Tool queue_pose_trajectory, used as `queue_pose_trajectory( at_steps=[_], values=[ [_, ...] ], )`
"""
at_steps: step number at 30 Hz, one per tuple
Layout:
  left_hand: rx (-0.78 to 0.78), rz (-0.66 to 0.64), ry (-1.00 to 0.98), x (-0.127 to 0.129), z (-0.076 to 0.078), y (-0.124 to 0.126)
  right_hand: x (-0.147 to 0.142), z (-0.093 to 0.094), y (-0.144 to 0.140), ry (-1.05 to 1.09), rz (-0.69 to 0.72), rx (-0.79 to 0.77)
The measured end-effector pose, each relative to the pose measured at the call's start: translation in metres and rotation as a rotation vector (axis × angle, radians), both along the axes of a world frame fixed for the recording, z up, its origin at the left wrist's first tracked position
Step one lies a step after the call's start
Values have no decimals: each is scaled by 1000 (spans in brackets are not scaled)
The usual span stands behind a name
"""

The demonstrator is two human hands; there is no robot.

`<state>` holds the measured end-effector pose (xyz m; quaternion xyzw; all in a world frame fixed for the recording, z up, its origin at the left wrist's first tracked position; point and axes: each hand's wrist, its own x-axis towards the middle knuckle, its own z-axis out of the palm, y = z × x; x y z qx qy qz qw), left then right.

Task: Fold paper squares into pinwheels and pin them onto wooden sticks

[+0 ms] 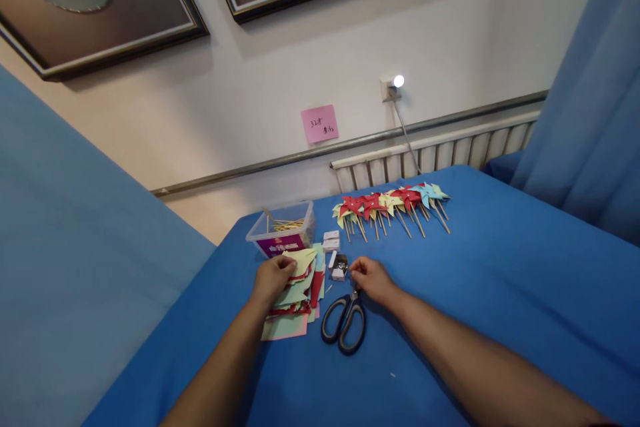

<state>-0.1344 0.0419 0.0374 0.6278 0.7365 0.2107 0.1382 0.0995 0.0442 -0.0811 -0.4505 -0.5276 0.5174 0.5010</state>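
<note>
My left hand [274, 278] pinches a pale yellow sheet of paper [303, 257] on top of a pile of cut coloured paper [300, 291]. Green, red and pink pieces show beneath it. Beside a small open white box [339, 267] with shiny bits inside, my right hand [373, 278] has thumb and finger closed together. Whatever is between those fingertips is too small to make out. Dark-handled scissors [345, 327] lie just below, their blades near the right fingertips and partly hidden.
A clear plastic tub [309, 227] of wooden sticks stands behind the paper. Small white boxes [331, 240] sit beside it. Several finished pinwheels [390, 203] lie in a row at the back of the blue-covered table [480, 320]. A radiator [450, 147] runs along the wall behind.
</note>
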Motion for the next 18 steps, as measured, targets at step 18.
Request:
queue_pose_trajectory(
  at_steps=[18],
  values=[
    [-79, 53, 330, 27, 11, 8, 1, 0, 0, -67, 20, 25]
  ],
)
